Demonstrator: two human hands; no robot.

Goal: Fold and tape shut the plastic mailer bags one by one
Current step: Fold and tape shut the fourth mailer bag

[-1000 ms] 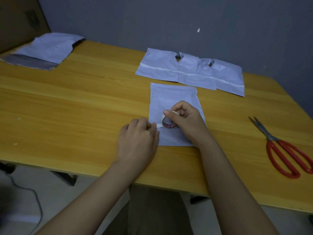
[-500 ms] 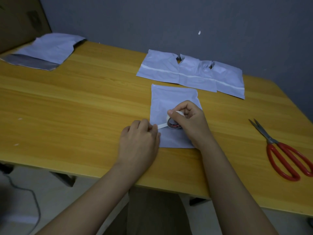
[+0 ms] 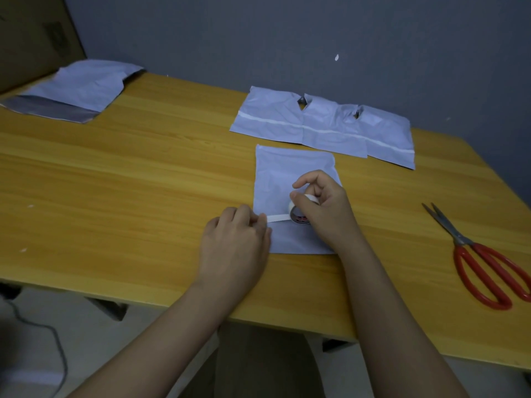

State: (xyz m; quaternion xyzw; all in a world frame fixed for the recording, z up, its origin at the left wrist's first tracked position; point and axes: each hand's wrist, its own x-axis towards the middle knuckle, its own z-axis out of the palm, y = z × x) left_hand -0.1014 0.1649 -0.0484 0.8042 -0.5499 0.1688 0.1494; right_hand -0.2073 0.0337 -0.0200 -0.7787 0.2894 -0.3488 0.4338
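Grey folded plastic mailer bag (image 3: 290, 173) flat on yellow wooden table (image 3: 129, 182), near edge; right hand (image 3: 321, 211) fingers curled round white tape roll (image 3: 300, 214) on bag; left hand (image 3: 235, 237) pinching pulled white tape strip (image 3: 277, 218) at bag's left edge

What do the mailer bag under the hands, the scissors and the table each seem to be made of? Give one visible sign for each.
Mailer bag: thin pale plastic film, matte; it lies flat with soft creases.
Scissors: grey blades, likely steel; glossy red handles, probably plastic or a coating.
Table: yellow wood or wood-look laminate, smooth; long grain lines run across it.
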